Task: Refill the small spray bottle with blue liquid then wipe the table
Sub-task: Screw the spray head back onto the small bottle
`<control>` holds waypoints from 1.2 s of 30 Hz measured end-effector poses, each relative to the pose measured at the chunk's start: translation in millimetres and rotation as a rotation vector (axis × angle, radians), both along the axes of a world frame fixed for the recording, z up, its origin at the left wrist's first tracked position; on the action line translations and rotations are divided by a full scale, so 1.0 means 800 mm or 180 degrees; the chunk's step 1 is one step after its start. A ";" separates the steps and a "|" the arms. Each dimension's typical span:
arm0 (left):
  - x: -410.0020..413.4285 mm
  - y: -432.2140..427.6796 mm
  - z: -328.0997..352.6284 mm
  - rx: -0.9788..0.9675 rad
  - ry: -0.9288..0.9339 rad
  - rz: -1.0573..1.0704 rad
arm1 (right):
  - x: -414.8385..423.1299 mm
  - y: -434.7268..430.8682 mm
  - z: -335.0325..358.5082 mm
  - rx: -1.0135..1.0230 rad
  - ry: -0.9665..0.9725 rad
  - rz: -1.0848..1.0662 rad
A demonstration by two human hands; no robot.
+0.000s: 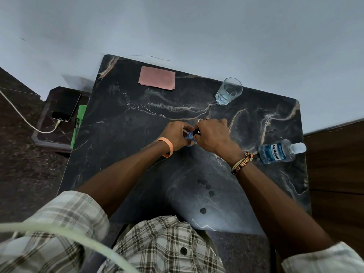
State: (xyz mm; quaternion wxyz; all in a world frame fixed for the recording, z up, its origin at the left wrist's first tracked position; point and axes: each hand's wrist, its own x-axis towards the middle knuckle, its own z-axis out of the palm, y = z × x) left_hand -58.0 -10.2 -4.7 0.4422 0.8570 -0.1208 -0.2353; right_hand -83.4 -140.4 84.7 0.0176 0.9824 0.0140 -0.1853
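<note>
left hand point(175, 134) steadying small spray bottle point(190, 136), right hand point(213, 134) clamped on black spray head point(197, 132), listerine bottle point(275, 152) capped nearby.

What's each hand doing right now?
Left hand: closed around the small spray bottle.
Right hand: closed on the bottle's dark top.

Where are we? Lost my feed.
Both hands, left and right, on small spray bottle. Blue refill bottle lying right. Nothing blocking.
</note>
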 end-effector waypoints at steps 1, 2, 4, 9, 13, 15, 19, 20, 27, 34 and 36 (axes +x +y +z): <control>0.000 0.000 0.000 0.0016 -0.0019 -0.0003 | 0.000 0.001 -0.003 -0.0034 0.0004 0.0022; 0.000 0.000 -0.001 0.0035 -0.0050 -0.0012 | -0.001 0.002 -0.006 -0.0065 0.0012 0.0047; 0.000 0.000 -0.001 0.0061 -0.0123 -0.0039 | -0.002 0.003 -0.011 -0.0099 0.0030 0.0078; 0.000 0.000 -0.001 0.0055 -0.0144 -0.0044 | -0.004 0.005 -0.020 -0.0026 -0.0053 0.0022; -0.002 0.002 0.001 -0.0005 -0.0130 -0.0055 | -0.013 -0.010 -0.032 0.0458 -0.0085 -0.0417; -0.003 0.002 0.002 -0.0065 -0.0118 -0.0063 | -0.024 -0.022 -0.035 0.1130 -0.0244 -0.0879; -0.004 0.000 0.004 -0.0142 -0.0022 -0.0006 | -0.058 -0.036 -0.051 0.2568 -0.0556 -0.1827; -0.004 0.000 0.004 -0.0129 -0.0009 -0.0005 | -0.063 -0.035 -0.058 0.2841 -0.0490 -0.2040; -0.007 -0.001 0.004 -0.0040 -0.0180 0.0010 | -0.054 -0.011 -0.096 0.3853 -0.0582 -0.2854; -0.006 -0.001 0.002 -0.0019 -0.0172 0.0000 | -0.063 -0.004 -0.095 0.3733 -0.0904 -0.2565; -0.006 -0.002 0.002 -0.0016 -0.0186 -0.0007 | -0.064 -0.005 -0.097 0.3772 -0.0966 -0.2427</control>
